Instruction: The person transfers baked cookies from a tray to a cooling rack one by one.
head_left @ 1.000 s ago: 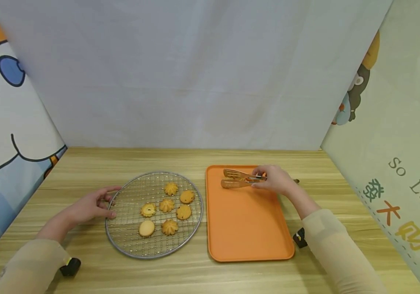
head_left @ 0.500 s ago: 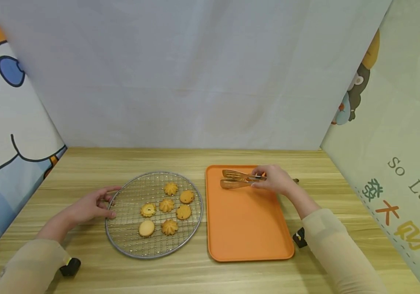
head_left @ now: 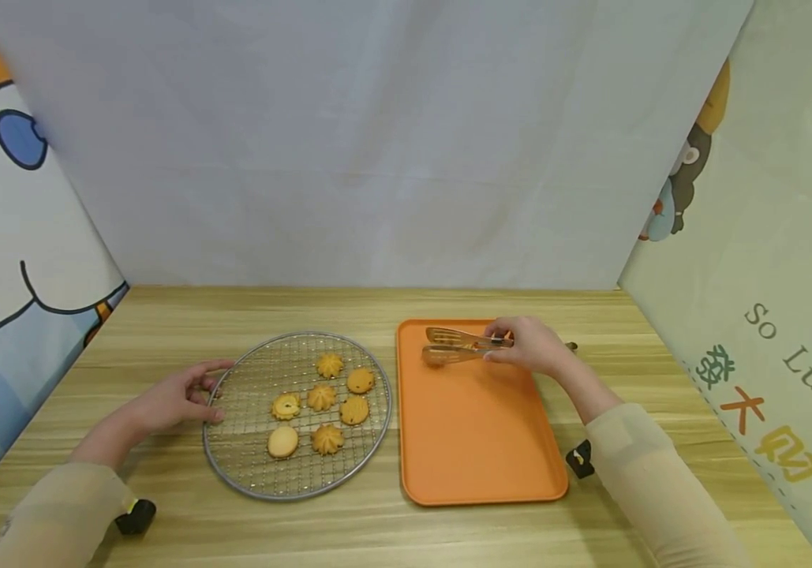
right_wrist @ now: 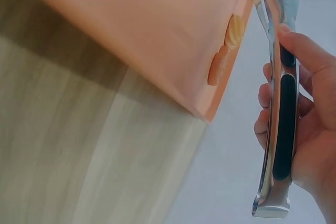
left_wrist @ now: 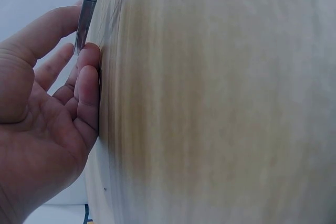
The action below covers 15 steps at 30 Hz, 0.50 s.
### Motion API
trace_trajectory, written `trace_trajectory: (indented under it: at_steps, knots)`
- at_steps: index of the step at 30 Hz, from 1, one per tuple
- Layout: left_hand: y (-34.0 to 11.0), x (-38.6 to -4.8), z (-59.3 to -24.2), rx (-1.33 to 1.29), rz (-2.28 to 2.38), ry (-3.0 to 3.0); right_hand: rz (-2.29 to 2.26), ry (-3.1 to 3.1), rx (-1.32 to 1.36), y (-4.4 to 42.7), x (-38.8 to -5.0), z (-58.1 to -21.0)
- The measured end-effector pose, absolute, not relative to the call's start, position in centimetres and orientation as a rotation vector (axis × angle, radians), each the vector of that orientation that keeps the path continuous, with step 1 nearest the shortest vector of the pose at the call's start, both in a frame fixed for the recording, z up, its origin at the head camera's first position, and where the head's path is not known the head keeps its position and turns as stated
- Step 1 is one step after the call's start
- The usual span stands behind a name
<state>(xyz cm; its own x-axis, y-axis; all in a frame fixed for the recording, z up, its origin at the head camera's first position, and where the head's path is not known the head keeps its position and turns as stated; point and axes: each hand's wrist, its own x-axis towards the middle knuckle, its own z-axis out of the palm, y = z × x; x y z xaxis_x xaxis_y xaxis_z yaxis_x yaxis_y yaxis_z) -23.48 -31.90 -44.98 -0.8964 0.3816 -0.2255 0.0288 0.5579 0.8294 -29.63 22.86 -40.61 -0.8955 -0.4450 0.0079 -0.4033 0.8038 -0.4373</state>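
In the head view a round wire cooling rack (head_left: 249,465) lies on the left of the table, bearing several cookies (head_left: 322,397), some star-shaped and some flat and round. My left hand (head_left: 171,401) holds its left rim; in the left wrist view the metal rim (left_wrist: 89,3) passes between thumb and fingers. My right hand (head_left: 529,345) grips metal tongs (head_left: 448,353) with black grip pads, their tips apart and pointing left, over the back of an orange tray (head_left: 480,442). The right wrist view shows cookies (right_wrist: 234,31) along the tray's far edge, mostly hidden by tongs and hand in the head view.
The wooden table (head_left: 320,308) runs back to a pale cloth backdrop (head_left: 377,158). Printed panels stand at both sides, a cartoon one (head_left: 15,237) on the left and a pale green one (head_left: 768,237) on the right. A narrow strip of table separates rack and tray.
The tongs have shifted slightly left with my right hand, still over the back of the tray. My left hand, the rack and its cookies stay where they were.
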Motion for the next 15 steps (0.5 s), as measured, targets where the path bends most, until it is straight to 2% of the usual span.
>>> trace_trajectory:
  at_steps: [15]
  knots:
    - [-31.9,-23.4,-45.0,0.316,1.273,2.414,-0.694,2.896,-0.748,22.1,-29.2,-38.1]
